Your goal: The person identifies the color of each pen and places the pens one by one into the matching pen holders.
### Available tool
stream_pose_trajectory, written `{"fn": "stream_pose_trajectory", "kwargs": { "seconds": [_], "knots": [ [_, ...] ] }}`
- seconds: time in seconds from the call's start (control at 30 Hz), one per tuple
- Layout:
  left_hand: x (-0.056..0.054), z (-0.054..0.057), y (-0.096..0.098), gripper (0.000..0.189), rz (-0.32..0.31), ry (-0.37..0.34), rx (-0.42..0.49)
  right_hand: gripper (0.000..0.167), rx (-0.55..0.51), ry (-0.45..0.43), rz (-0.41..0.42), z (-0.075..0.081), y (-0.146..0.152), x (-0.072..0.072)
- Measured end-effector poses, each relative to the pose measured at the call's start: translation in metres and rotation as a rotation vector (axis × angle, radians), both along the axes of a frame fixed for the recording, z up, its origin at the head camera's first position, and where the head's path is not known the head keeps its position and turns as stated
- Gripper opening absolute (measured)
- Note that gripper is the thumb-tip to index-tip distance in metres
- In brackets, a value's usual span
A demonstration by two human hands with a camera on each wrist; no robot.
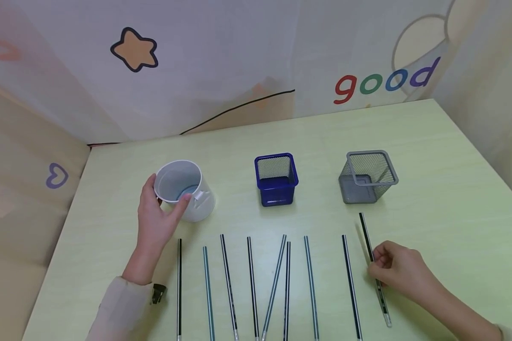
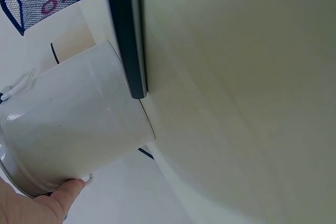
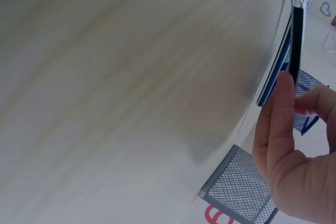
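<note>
My left hand (image 1: 157, 218) grips a white plastic cup (image 1: 202, 208) near its rim, fingers on the left side and thumb on the near side. In the left wrist view the cup's wall (image 2: 79, 114) shows, with a fingertip under the rim. Whether its base touches the table, I cannot tell. On the right, my other hand (image 1: 398, 267) pinches a black-and-silver striped pencil (image 1: 381, 298) between thumb and fingers. That pencil (image 3: 297, 35) also shows in the right wrist view. Several dark pencils (image 1: 227, 274) and blue-green pencils (image 1: 208, 293) lie in a row between the hands.
A blue mesh pen holder (image 1: 277, 194) stands at the middle of the table (image 1: 315, 137). To its right is a grey mesh pen holder (image 1: 356, 189). A printed cloth (image 1: 222, 57) hangs behind the table. By the left sleeve shows a small black object (image 1: 158, 293).
</note>
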State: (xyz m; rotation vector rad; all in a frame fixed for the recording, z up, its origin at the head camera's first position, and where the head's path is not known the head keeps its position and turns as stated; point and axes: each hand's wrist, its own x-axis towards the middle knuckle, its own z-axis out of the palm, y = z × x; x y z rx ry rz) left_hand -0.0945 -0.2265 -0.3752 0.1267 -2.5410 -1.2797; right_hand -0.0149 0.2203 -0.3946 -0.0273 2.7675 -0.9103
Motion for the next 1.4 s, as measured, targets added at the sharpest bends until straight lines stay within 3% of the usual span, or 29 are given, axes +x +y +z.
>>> {"fn": "stream_pose_trajectory", "kwargs": {
  "seconds": [1.13, 1.4],
  "knots": [
    [0.000, 0.000, 0.002, 0.085, -0.006, -0.028, 0.011, 0.012, -0.027, 0.139, -0.050, 0.018, 0.000, 0.002],
    [0.000, -0.001, 0.001, 0.085, -0.005, -0.005, -0.001, 0.012, -0.042, 0.182, -0.049, 0.023, -0.003, 0.000]
  ]
}}
